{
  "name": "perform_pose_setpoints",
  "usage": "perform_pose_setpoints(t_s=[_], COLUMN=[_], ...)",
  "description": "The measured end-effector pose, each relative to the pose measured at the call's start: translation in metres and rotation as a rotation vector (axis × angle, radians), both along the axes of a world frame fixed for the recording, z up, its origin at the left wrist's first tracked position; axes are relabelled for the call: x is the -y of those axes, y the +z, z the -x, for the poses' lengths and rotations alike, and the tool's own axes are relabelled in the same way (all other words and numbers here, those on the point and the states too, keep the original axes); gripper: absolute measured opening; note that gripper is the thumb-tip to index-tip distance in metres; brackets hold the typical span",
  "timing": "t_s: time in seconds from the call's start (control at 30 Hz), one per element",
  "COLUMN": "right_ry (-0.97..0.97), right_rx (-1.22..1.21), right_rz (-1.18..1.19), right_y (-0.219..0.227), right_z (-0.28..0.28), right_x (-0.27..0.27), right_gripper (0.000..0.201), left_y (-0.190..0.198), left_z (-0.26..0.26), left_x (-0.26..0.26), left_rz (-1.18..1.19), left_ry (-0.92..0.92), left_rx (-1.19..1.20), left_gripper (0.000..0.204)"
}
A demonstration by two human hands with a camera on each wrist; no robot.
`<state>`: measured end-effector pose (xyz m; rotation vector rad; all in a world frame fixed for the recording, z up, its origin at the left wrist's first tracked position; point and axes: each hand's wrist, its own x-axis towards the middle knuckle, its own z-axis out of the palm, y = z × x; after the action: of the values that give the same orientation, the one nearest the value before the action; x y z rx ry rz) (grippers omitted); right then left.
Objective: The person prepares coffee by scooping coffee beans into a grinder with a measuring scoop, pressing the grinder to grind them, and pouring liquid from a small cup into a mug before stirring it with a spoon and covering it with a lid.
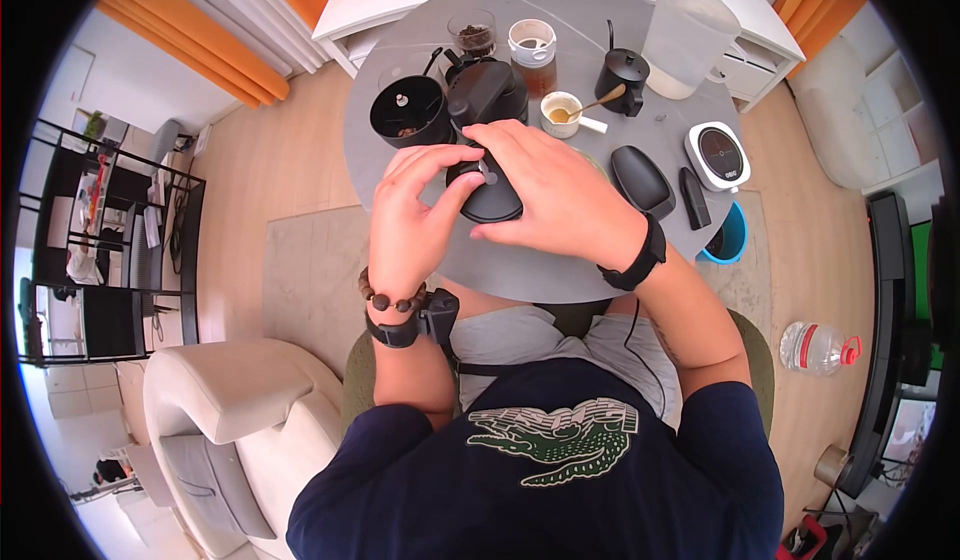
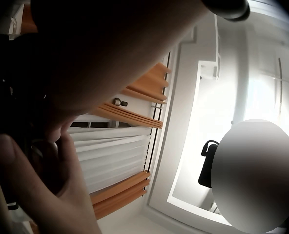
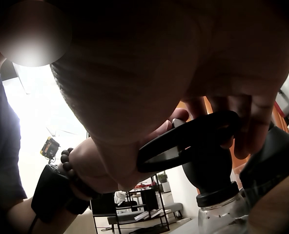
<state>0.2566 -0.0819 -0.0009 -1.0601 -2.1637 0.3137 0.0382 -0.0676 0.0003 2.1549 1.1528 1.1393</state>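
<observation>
Over the near part of the grey table, both hands close around a dark, rounded, lid-like piece (image 1: 492, 200) with a flat rim. My left hand (image 1: 412, 205) pinches it from the left, thumb and forefinger near its top. My right hand (image 1: 560, 185) grips its right side, fingers over the far edge and thumb along the near edge. The right wrist view shows the black rim (image 3: 183, 141) tilted under the right hand. Below it, a black bulbous body (image 3: 210, 168) sits on a clear glass jar (image 3: 222, 214). In the left wrist view the held piece is lost in shadow.
Beyond the hands stand a black canister (image 1: 408, 110), a glass of beans (image 1: 472, 35), a white-rimmed cup (image 1: 533, 50), a small white cup (image 1: 560, 115), a black kettle (image 1: 622, 82) and a clear pitcher (image 1: 690, 40). A white scale (image 1: 718, 156) lies right; a blue bin (image 1: 738, 232) stands below.
</observation>
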Motion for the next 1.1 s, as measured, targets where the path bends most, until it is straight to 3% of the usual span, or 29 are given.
perform_pose_setpoints(t_s=[0.1, 0.3, 0.37, 0.6, 0.87, 1.1], right_ry=[-0.012, -0.015, -0.013, -0.011, -0.004, 0.008], right_rx=[-0.021, -0.042, -0.051, -0.117, -0.127, -0.131], right_rz=[0.011, -0.004, 0.024, 0.032, 0.005, 0.023], right_y=[0.001, -0.003, -0.003, -0.002, -0.001, -0.002], right_z=[0.0, -0.005, -0.005, -0.01, -0.011, -0.013], right_x=[0.001, 0.001, 0.003, 0.002, 0.005, 0.006], right_gripper=[0.092, 0.093, 0.095, 0.1, 0.099, 0.091], left_y=[-0.002, -0.006, -0.007, -0.01, -0.005, 0.002], left_z=[-0.004, -0.008, -0.011, -0.018, -0.017, -0.015], left_x=[0.001, -0.002, 0.001, 0.004, 0.002, 0.007], left_rz=[0.073, -0.101, -0.013, 0.113, -0.061, -0.035], left_ry=[0.022, -0.036, 0.032, -0.011, -0.031, -0.04], left_rx=[0.079, -0.046, 0.052, 0.119, -0.026, -0.073], left_gripper=[0.028, 0.024, 0.023, 0.025, 0.03, 0.03])
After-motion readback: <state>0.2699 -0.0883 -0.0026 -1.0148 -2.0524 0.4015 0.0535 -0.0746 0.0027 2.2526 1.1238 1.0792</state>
